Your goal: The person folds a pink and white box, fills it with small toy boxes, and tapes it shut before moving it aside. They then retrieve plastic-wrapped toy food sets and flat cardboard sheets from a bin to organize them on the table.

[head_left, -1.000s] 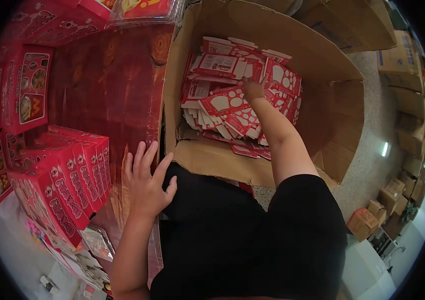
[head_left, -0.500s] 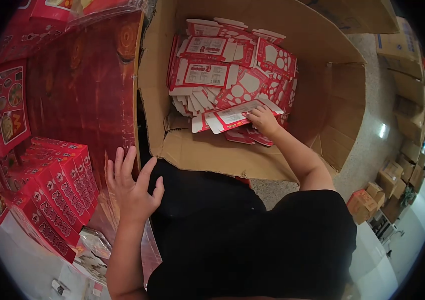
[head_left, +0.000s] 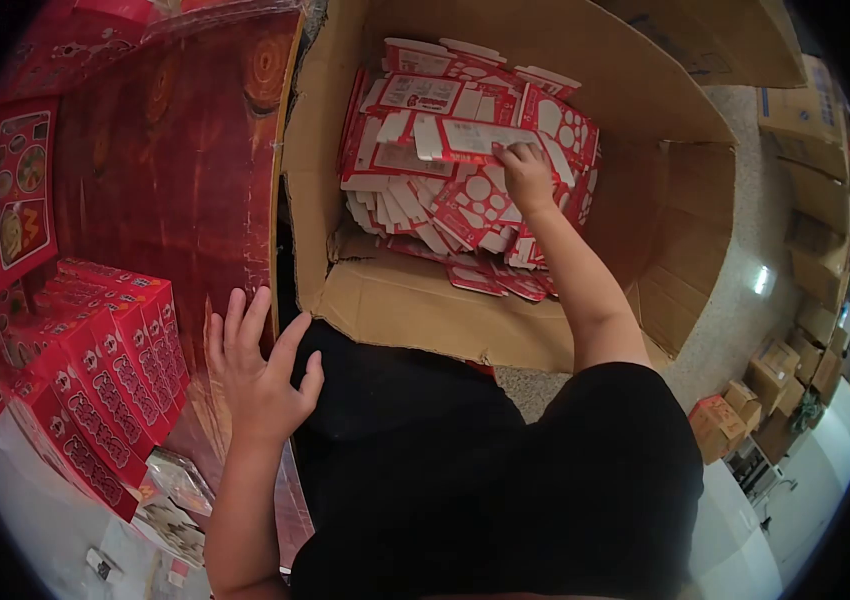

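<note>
My right hand (head_left: 527, 178) is inside the large cardboard box (head_left: 405, 315), its fingers closed on the edge of a flattened red and white carton (head_left: 465, 139). That carton lies over a heap of similar flat cartons (head_left: 485, 200). With its fingers spread, my left hand (head_left: 263, 370) rests at the edge of the dark red wooden table (head_left: 165, 180), left of the box, and holds nothing.
Assembled red boxes (head_left: 110, 370) stand in a row on the left, near a clear plastic packet (head_left: 180, 480). More red packages line the far left. Brown cartons (head_left: 720, 425) stand on the floor at the right.
My right hand has moved up and away from me inside the box, taking the flat carton from the near side of the heap towards its upper part. My left hand has barely shifted.
</note>
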### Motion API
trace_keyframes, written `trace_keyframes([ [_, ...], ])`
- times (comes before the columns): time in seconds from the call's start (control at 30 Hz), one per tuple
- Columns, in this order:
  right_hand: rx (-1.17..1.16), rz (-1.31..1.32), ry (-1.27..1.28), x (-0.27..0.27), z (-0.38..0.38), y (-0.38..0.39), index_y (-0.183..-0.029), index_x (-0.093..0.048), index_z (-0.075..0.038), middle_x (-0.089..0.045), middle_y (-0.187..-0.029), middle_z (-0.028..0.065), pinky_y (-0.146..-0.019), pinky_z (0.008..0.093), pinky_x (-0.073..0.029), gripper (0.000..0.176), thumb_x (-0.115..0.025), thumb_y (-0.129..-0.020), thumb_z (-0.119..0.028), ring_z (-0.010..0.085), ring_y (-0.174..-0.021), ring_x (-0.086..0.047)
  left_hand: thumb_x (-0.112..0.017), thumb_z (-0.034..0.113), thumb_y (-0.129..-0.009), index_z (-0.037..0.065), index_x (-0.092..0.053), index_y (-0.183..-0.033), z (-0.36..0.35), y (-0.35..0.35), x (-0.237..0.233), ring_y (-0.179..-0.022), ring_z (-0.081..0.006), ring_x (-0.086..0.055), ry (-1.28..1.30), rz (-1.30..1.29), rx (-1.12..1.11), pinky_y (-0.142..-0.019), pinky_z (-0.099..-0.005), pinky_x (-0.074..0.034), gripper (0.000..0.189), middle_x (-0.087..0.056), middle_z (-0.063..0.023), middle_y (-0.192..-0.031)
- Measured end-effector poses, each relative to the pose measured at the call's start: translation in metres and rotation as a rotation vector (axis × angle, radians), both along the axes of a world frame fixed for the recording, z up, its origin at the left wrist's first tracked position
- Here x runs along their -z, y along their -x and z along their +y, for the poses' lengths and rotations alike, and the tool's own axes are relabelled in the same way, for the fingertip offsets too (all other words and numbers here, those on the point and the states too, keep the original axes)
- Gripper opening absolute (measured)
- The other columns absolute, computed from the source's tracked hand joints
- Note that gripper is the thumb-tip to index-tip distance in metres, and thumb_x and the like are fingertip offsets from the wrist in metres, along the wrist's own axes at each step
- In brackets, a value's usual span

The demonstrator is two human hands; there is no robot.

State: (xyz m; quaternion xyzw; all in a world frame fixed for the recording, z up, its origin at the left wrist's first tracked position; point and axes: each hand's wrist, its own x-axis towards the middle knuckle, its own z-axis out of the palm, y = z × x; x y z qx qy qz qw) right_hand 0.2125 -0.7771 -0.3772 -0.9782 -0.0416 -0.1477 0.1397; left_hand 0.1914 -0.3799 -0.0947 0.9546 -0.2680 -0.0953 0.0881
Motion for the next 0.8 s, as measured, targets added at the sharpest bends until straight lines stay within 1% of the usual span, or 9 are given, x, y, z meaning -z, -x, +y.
trace_keyframes([
  [0.07, 0.077, 0.071, 0.079, 0.005, 0.004, -0.03, -0.103, -0.066, -0.019, -0.059, -0.091, 0.004, -0.076, 0.0393, -0.045, 0.034, -0.057, -0.073, -0.004, 0.0258, -0.09, -0.055, -0.071, 0.018, -0.069, 0.018, -0.064, -0.109, -0.001, 0.0, 0.0, -0.134, -0.0314, -0.03, 0.003, -0.009, -0.019, -0.109, -0.0511, -0.021, 0.04, -0.036, -0.0087, -0.14],
  [0.2, 0.112, 0.05, 0.178, 0.036, 0.008, -0.073, -0.108, -0.065, -0.021, -0.058, -0.096, 0.0014, -0.081, 0.0431, -0.041, 0.034, -0.058, -0.076, -0.011, 0.0233, -0.095, -0.053, -0.071, 0.019, -0.069, 0.019, -0.066, -0.107, 0.001, 0.0, 0.003, -0.134, -0.0296, -0.031, 0.006, -0.018, -0.022, -0.109, -0.0502, -0.022, 0.038, -0.037, -0.0067, -0.14],
  [0.37, 0.05, 0.223, 0.332, 0.089, 0.024, -0.077, -0.108, -0.064, -0.022, -0.057, -0.103, 0.0031, -0.086, 0.0464, -0.04, 0.03, -0.06, -0.079, -0.016, 0.0228, -0.104, -0.051, -0.071, 0.021, -0.069, 0.021, -0.066, -0.106, 0.002, 0.001, 0.004, -0.133, -0.0298, -0.032, -0.02, -0.011, -0.034, -0.108, -0.0513, -0.022, 0.037, -0.037, -0.0057, -0.139],
  [0.47, 0.031, 0.453, 0.089, 0.089, 0.053, -0.052, -0.11, -0.063, -0.018, -0.058, -0.107, 0.0096, -0.087, 0.0443, -0.044, 0.033, -0.064, -0.078, -0.018, 0.0281, -0.103, -0.054, -0.071, 0.022, -0.069, 0.022, -0.067, -0.106, 0.003, 0.001, 0.005, -0.132, -0.0306, -0.032, -0.051, -0.008, -0.027, -0.108, -0.0519, -0.023, 0.037, -0.038, -0.0058, -0.138],
  [0.53, -0.06, 0.577, -0.315, 0.129, 0.066, -0.025, -0.105, -0.064, -0.013, -0.061, -0.103, 0.0125, -0.083, 0.0413, -0.047, 0.029, -0.065, -0.078, -0.021, 0.0304, -0.098, -0.059, -0.07, 0.023, -0.069, 0.022, -0.067, -0.106, 0.004, 0.002, 0.006, -0.131, -0.0312, -0.032, -0.068, -0.009, -0.021, -0.108, -0.0522, -0.023, 0.037, -0.038, -0.006, -0.137],
  [0.6, -0.037, 0.843, -0.548, 0.115, 0.105, 0.004, -0.1, -0.064, -0.006, -0.063, -0.1, 0.0162, -0.078, 0.0397, -0.05, 0.023, -0.061, -0.081, -0.019, 0.0335, -0.094, -0.061, -0.07, 0.024, -0.07, 0.022, -0.067, -0.106, 0.004, 0.002, 0.006, -0.131, -0.0316, -0.032, -0.076, -0.018, -0.014, -0.108, -0.0524, -0.023, 0.037, -0.037, -0.0061, -0.136],
  [0.67, -0.042, 0.885, -0.678, 0.128, 0.138, 0.035, -0.095, -0.064, -0.003, -0.064, -0.099, 0.0151, -0.079, 0.0413, -0.049, 0.023, -0.059, -0.084, -0.023, 0.0315, -0.094, -0.061, -0.071, 0.022, -0.071, 0.022, -0.066, -0.108, 0.004, 0.002, 0.005, -0.133, -0.0334, -0.029, -0.089, 0.005, -0.005, -0.107, -0.0554, -0.023, 0.038, -0.033, -0.0074, -0.139],
  [0.73, 0.242, 1.188, -0.818, 0.146, 0.16, 0.054, -0.09, -0.064, -0.002, -0.065, -0.087, 0.017, -0.073, 0.0388, -0.049, 0.02, -0.059, -0.082, -0.021, 0.0308, -0.081, -0.063, -0.071, 0.021, -0.071, 0.022, -0.066, -0.109, 0.005, 0.003, 0.005, -0.133, -0.0343, -0.028, -0.099, 0.018, 0.001, -0.107, -0.0568, -0.023, 0.038, -0.031, -0.0081, -0.141],
  [0.8, 0.671, 1.366, -1.067, 0.181, 0.177, 0.08, -0.087, -0.063, -0.001, -0.065, -0.081, 0.0173, -0.069, 0.0386, -0.049, 0.019, -0.06, -0.081, -0.02, 0.0305, -0.074, -0.064, -0.072, 0.021, -0.071, 0.023, -0.066, -0.109, 0.005, 0.003, 0.005, -0.133, -0.0342, -0.028, -0.105, 0.014, 0.0, -0.107, -0.0567, -0.023, 0.038, -0.031, -0.008, -0.14],
])
